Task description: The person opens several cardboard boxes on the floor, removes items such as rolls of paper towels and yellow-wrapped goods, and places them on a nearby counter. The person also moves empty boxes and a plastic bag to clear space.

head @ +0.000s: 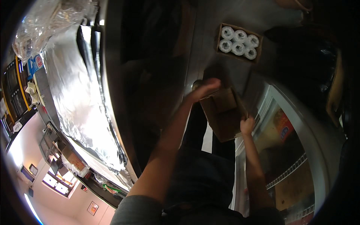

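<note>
My right hand [247,125] is closed on the right edge of an open cardboard box [225,107], whose inside faces up and looks dark. At the box's top left edge is my left hand [208,87], blurred; whether it grips the flap or only touches it cannot be made out. Beyond the box, a shallow carton [260,47] sits on the floor, holding several white plastic-wrapped rolls [238,48] that stand on end in two rows.
A glass-door refrigerator [298,112] with wire shelves [289,171] stands at the right. Along the left runs a foil-covered surface [81,98], with clear plastic wrapping [50,28] above it. Black plastic bags [306,62] lie at the upper right. Part of another person [292,3] shows at the top edge.
</note>
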Tool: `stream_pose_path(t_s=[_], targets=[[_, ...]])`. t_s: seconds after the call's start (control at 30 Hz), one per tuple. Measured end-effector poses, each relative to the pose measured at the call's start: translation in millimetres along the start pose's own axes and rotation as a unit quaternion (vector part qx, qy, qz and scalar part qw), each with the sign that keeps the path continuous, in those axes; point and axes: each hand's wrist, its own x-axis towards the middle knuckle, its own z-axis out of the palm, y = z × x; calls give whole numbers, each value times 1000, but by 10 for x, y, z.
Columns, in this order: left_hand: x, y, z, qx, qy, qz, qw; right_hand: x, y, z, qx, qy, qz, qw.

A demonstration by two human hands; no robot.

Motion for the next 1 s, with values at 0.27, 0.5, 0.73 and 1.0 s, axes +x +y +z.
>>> stream_pose_path(t_s=[0.27, 0.5, 0.73, 1.0], targets=[[-9, -653, -2557, 474, 313, -63, 821, -56, 109, 66, 69, -11, 27, 997], [-168, -551, -3686, 661, 371, -287, 585, -23, -113, -32, 41, -3, 23, 999], [189, -398, -4023, 716, 305, -380, 499, -23, -194, -47, 131, -10, 32, 991], [-548, -925, -4438, 661, 416, -308, 544, -85, 266, 218, 124, 11, 7, 992]])
